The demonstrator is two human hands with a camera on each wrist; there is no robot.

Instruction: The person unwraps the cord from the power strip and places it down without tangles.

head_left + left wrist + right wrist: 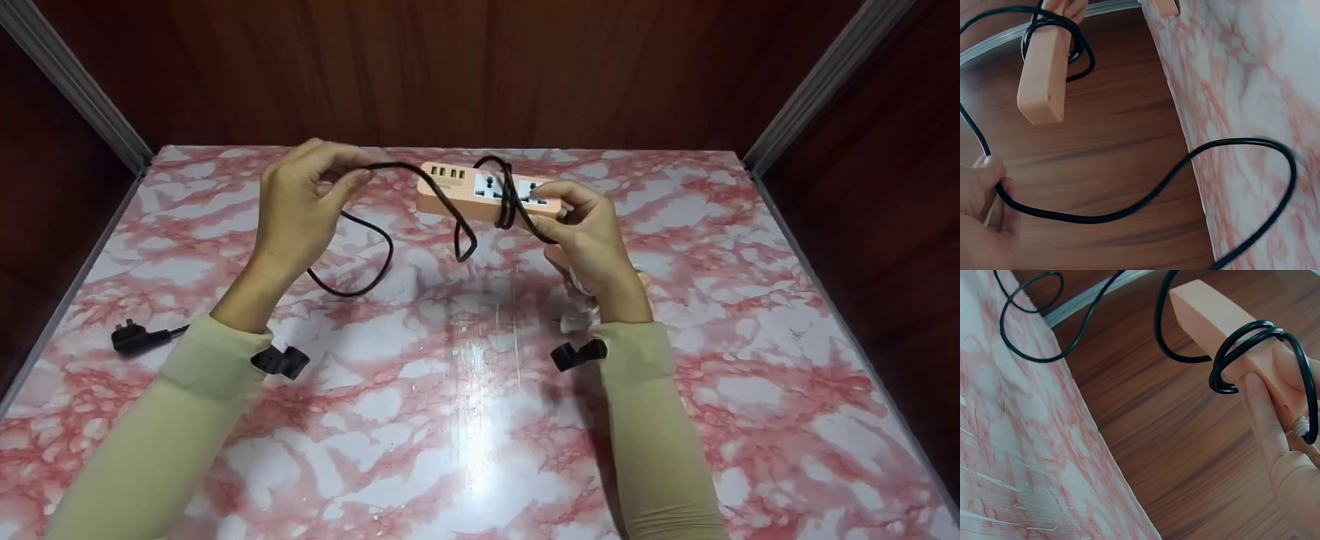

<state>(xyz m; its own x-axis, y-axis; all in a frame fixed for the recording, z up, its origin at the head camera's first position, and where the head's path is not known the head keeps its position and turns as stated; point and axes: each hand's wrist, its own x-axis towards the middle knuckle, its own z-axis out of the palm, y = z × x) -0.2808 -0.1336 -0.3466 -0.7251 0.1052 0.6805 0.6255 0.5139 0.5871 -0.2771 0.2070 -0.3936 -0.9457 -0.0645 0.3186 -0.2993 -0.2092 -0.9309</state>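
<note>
A peach power strip (450,201) with white sockets and several USB ports is held up over the far part of the table by my right hand (596,236), which grips its right end. Its black cord (375,277) wraps round the strip's middle in a few turns, seen closely in the right wrist view on the strip (1213,318). My left hand (300,199) pinches the cord between thumb and fingertips, to the left of the strip. From there the cord loops down toward a black plug (139,337) on the table at the left.
Beneath my right hand lies another peach object (556,257), mostly hidden, with clear plastic (576,321) beside it. The marbled pink and white table (390,420) is bounded by dark wood panels (450,75) at the back and sides.
</note>
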